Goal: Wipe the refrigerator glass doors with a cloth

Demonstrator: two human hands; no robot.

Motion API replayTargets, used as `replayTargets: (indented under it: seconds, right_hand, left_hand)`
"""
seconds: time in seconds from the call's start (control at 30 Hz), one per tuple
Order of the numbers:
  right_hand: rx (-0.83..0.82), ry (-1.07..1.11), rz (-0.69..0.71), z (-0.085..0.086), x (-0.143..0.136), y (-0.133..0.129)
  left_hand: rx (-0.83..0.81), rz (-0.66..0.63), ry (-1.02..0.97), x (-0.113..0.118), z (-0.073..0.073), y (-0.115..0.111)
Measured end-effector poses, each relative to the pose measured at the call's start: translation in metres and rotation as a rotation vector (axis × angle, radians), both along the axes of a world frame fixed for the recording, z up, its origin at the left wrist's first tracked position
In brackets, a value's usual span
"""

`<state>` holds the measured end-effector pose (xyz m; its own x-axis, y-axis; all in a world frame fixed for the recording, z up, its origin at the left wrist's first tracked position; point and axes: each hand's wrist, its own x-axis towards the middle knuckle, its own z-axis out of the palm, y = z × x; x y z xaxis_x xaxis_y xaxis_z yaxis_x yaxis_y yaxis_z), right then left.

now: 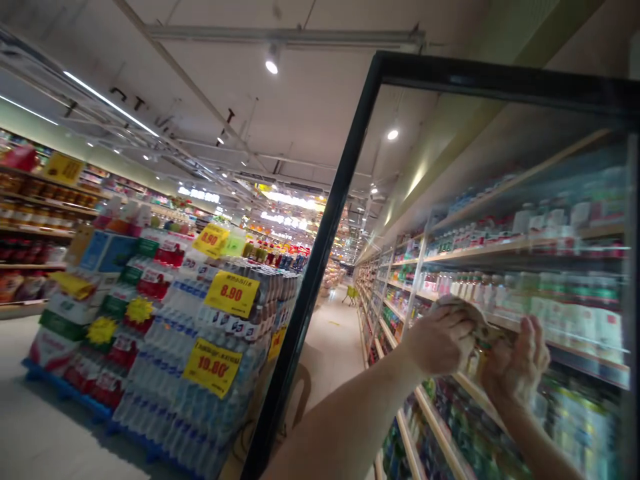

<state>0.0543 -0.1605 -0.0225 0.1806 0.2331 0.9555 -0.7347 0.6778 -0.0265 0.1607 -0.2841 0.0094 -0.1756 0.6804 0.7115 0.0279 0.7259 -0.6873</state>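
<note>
A black-framed glass door (306, 293) stands tilted across the right half of the head view, with stocked shelves behind the glass. My left hand (443, 340) reaches in from the lower middle, its fingers bent over a pale, crumpled cloth (463, 308) at the pane. Just to the right, my right hand (520, 367) is raised with its fingers stretched upward and somewhat apart. It is close to the cloth's lower edge; whether it touches the cloth or the glass is unclear. Motion blurs the right side slightly.
On the left, stacked bottle packs (170, 360) with yellow price signs (231, 293) stand on a blue pallet (103, 410). Farther left are shelves of jars (35, 213). An aisle floor (333, 327) runs back between the stack and the shelves, with a yellow-green cart (351, 292) far off.
</note>
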Motion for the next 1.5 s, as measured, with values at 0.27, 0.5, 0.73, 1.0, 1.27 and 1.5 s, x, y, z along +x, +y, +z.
replayTargets:
  seconds: [0.27, 0.5, 0.73, 1.0, 1.27, 1.5]
  right_hand:
    - [0.242, -0.178, -0.182, -0.008, -0.001, 0.012]
    - [0.231, -0.149, -0.161, -0.008, -0.001, 0.011]
    - [0.257, -0.132, -0.189, -0.009, -0.004, 0.015]
    - [0.237, -0.189, -0.168, 0.032, -0.004, 0.019]
    - [0.232, -0.149, -0.162, 0.030, -0.006, 0.022]
    - [0.209, -0.151, -0.153, 0.031, -0.006, 0.023]
  left_hand:
    - [0.473, 0.113, 0.274, 0.036, 0.037, -0.089]
    - [0.267, 0.042, 0.226, 0.027, 0.012, -0.081]
    - [0.405, 0.087, 0.277, 0.038, 0.051, -0.091]
    - [0.159, -0.001, 0.112, 0.021, 0.031, -0.055]
    - [0.301, 0.025, 0.152, 0.024, 0.057, -0.059]
    - [0.390, 0.016, 0.229, 0.023, 0.070, -0.056]
